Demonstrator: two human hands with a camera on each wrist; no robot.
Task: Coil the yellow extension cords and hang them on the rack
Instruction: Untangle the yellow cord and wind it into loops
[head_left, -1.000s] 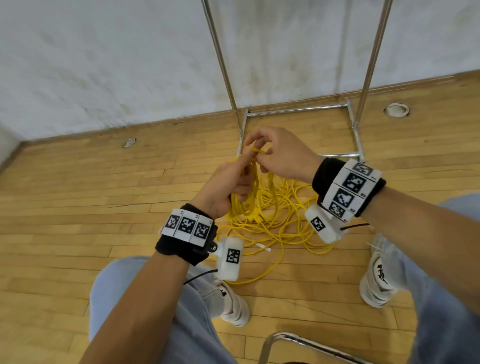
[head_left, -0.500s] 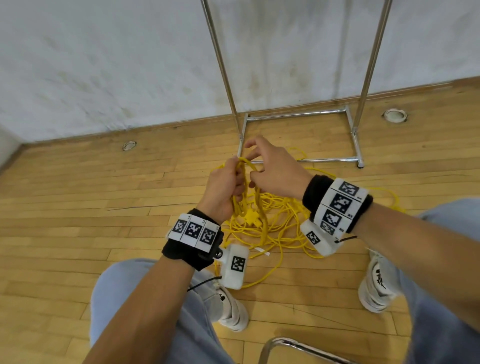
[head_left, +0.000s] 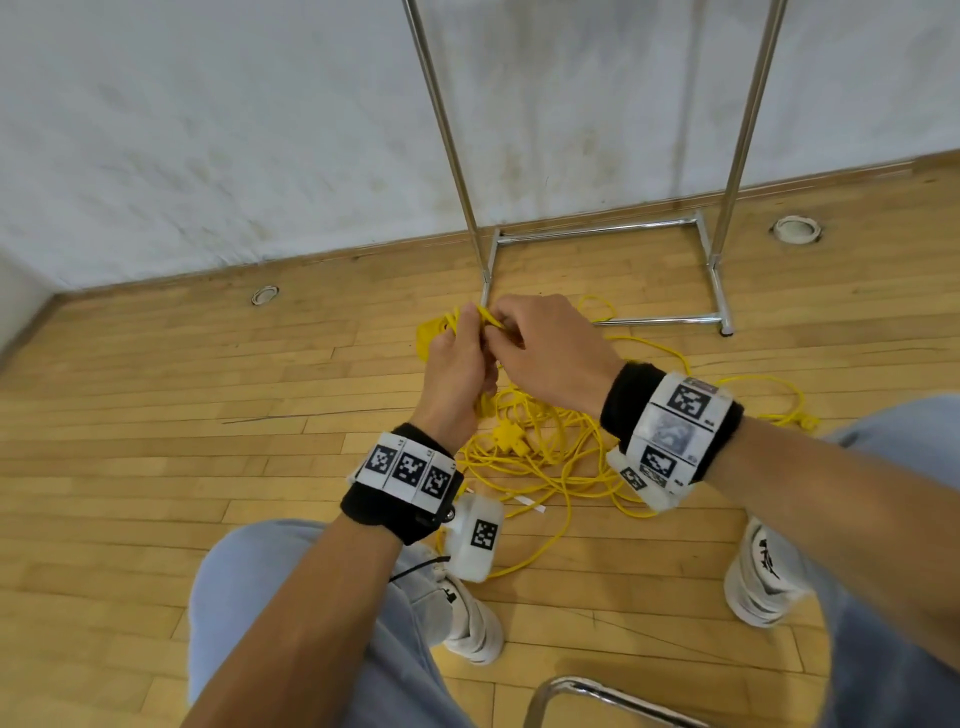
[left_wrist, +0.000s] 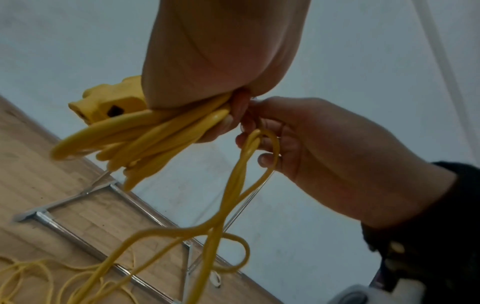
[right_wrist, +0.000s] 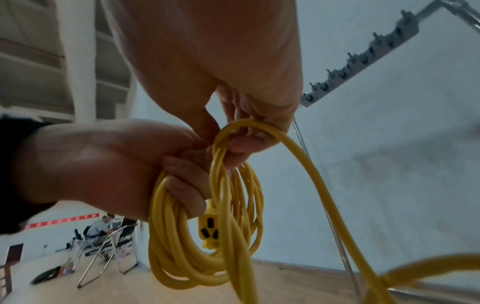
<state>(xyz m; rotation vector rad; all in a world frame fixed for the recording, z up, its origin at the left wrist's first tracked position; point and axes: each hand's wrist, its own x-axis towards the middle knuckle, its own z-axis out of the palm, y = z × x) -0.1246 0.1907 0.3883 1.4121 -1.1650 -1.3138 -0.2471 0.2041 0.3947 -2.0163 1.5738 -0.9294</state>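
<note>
My left hand (head_left: 462, 358) grips a coil of yellow extension cord (right_wrist: 207, 236), several loops hanging below the fist, with a yellow socket end (right_wrist: 209, 228) inside the coil. My right hand (head_left: 540, 348) meets it and pinches a fresh loop of the same cord (left_wrist: 249, 156) against the bundle (left_wrist: 155, 139). From the hands the cord runs down to a loose yellow tangle (head_left: 545, 457) on the wooden floor, where another yellow plug (head_left: 511, 436) lies. The chrome rack (head_left: 597, 228) stands just beyond against the wall, and its hook bar (right_wrist: 363, 51) shows overhead.
A chrome chair frame (head_left: 597, 696) sits at the bottom edge between my white shoes (head_left: 758, 582). Round floor sockets (head_left: 265, 294) are set near the wall. In the right wrist view folding chairs (right_wrist: 109, 246) and a seated person stand far off.
My right hand's fingers, spread beside the left fist half a second ago, have curled and now pinch a cord loop against the coil. Both hands stay together in front of the rack.
</note>
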